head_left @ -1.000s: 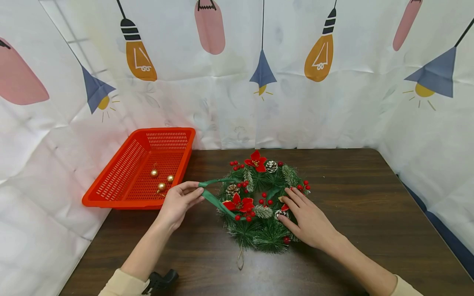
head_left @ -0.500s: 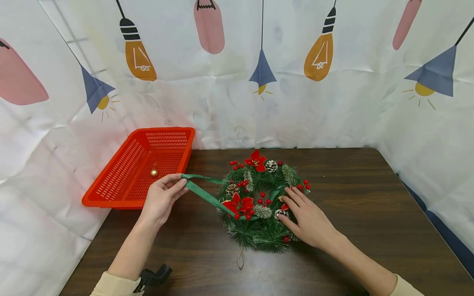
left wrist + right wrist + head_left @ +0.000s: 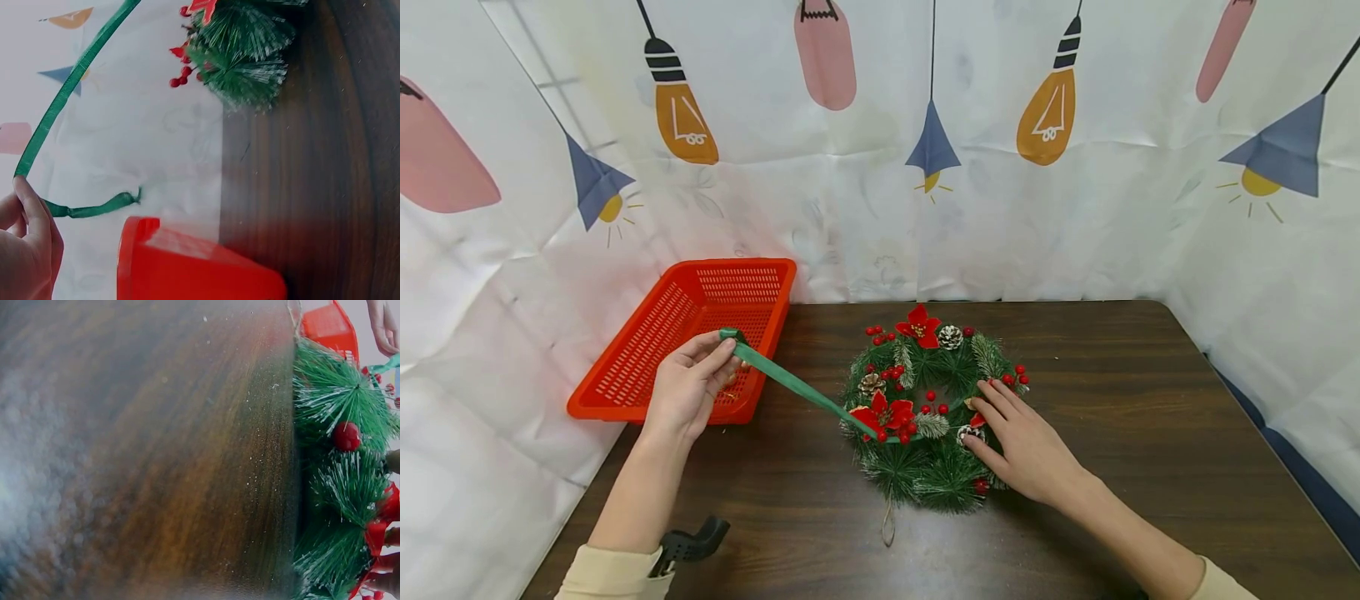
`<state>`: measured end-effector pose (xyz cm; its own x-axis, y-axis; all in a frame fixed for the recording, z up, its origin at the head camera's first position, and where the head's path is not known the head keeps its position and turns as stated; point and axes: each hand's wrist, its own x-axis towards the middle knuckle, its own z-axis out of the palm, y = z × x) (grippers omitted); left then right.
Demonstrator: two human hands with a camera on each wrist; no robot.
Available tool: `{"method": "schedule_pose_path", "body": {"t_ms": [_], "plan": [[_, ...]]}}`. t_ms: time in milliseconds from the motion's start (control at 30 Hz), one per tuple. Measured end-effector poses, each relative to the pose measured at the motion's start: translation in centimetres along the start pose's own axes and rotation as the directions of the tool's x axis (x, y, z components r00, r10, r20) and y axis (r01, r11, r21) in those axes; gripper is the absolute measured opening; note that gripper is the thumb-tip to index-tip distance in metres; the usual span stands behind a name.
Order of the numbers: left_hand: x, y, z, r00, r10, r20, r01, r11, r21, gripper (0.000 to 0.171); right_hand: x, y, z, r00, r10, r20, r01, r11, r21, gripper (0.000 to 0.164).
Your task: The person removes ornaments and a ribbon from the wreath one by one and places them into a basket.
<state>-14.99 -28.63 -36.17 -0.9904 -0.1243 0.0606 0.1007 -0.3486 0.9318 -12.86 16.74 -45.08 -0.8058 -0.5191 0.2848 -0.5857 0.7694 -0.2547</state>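
Note:
A green Christmas wreath point(image 3: 951, 483) with red poinsettias, berries and pine cones lies on the table. My left hand point(image 3: 688, 383) is up beside the basket, pinching a green ribbon point(image 3: 797, 385) between thumb and fingers. From there the ribbon runs taut down to the wreath's left side, by the lower poinsettia point(image 3: 880, 412). In the left wrist view a loose, frayed ribbon end point(image 3: 119, 201) sticks out past the fingers. My right hand point(image 3: 1018, 442) rests with fingers extended on the wreath's right side, partly covering a red flower and a pine cone.
A red plastic basket point(image 3: 610, 412) stands at the table's back left, with gold baubles inside mostly hidden by my left hand. A twine loop point(image 3: 887, 529) extends from the wreath's near edge. A printed white curtain point(image 3: 880, 225) hangs behind the brown table point(image 3: 1150, 417).
My left hand has moved left and away, drawing the ribbon out. Two ribbon strands ran to the wreath before; one does now, the other end having come free. The right hand stays put.

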Motion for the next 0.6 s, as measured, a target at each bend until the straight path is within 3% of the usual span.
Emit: {"method": "schedule_pose_path", "body": {"t_ms": [333,600], "plan": [[0.6,1.6,-1.3,0.997,0.060,-0.042,-0.065,0.990,-0.122,0.007,0.0,0.0,0.0,1.000,0.005,0.003,-0.005,1.000,0.009,0.062],[1.2,3.3,-2.7,0.990,0.069,-0.122,-0.101,0.956,-0.277,0.010,0.0,0.0,-0.1,1.000,0.010,0.009,-0.010,1.000,0.006,0.063]]}}
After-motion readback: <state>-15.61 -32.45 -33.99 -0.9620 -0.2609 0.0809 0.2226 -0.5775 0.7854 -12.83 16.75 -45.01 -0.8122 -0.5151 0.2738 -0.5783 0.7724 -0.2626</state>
